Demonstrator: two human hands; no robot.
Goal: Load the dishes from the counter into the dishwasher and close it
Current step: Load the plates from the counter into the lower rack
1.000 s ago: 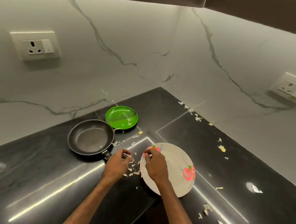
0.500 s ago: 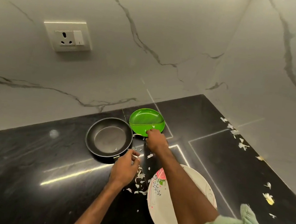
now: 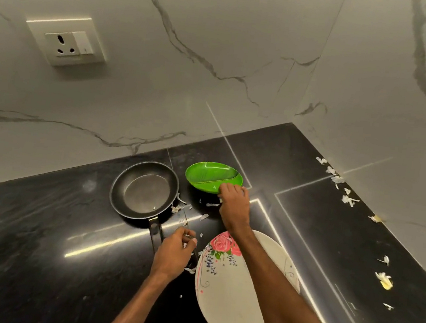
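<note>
A green divided plate (image 3: pixel 211 175) lies near the counter's back corner, and my right hand (image 3: pixel 233 204) grips its near rim. To its left sits a black frying pan (image 3: pixel 144 189) with its handle (image 3: pixel 156 232) pointing toward me. My left hand (image 3: pixel 173 255) hovers just right of that handle, its fingers curled and pinching a small shiny thing that I cannot identify. A large white plate with pink flowers (image 3: pixel 226 298) lies nearest me, partly under my right forearm.
The black stone counter (image 3: pixel 32 246) meets marble walls at the back and right. Pale peel scraps (image 3: pixel 347 199) lie along the right wall and between the pan and plates. A wall socket (image 3: pixel 67 43) is on the left. No dishwasher is in view.
My right hand left the white plate, reached forward and took hold of the green plate's near rim. My left hand stayed by the pan handle. The view moved closer.
</note>
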